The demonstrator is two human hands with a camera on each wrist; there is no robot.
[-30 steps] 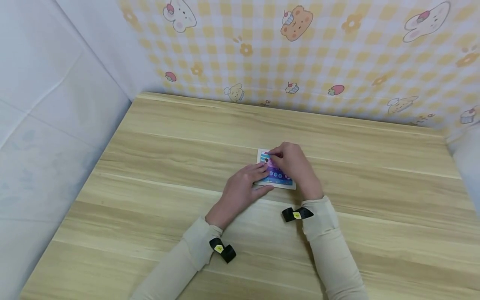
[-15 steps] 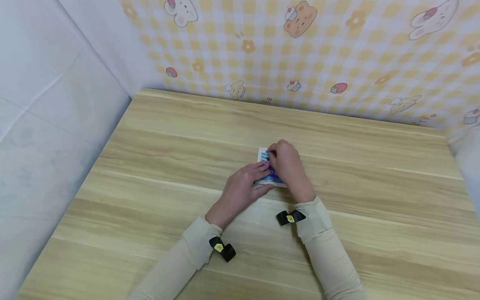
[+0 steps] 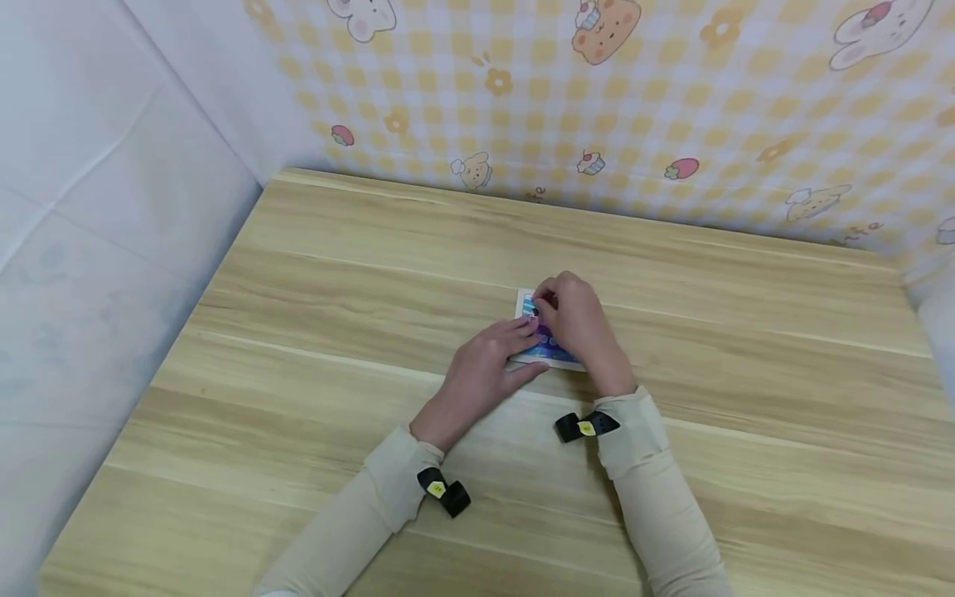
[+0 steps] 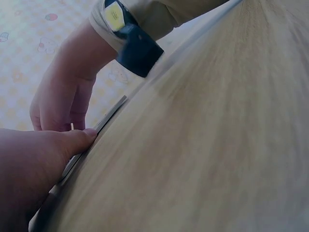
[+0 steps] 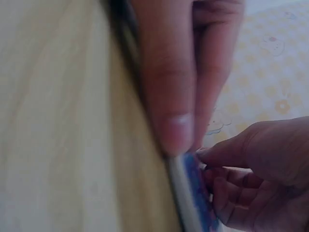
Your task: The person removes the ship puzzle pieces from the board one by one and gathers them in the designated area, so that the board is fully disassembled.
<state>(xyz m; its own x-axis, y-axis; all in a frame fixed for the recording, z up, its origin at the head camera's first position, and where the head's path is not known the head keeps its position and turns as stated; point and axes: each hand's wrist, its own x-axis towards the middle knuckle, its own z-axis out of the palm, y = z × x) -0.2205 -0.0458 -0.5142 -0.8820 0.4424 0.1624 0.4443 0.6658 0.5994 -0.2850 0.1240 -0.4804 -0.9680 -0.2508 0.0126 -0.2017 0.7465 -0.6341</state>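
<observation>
A small flat board (image 3: 554, 351) with a white border and a blue and purple print lies on the table, partly covered by both hands. My left hand (image 3: 485, 365) rests its fingers on the board's left part, with its thumb (image 4: 79, 141) stretched along the near edge. Over the board's upper part, my right hand (image 3: 578, 313) has its fingers curled and thumb and fingertips together. They seem to pinch a small piece at the printed surface, but the fingers mostly hide it. In the right wrist view, the board's pale edge (image 5: 181, 186) shows some thickness.
The wood-grain table (image 3: 358, 274) spreads around the hands. Behind it hangs a yellow checked cloth (image 3: 642, 124) with cartoon prints, and a white wall covering (image 3: 112, 207) stands at the left. Both wrists wear black camera mounts (image 3: 588, 426).
My right hand moved slightly left over the board, then back to the right, staying curled. My left hand has kept its place on the board. The head view has tilted a little down.
</observation>
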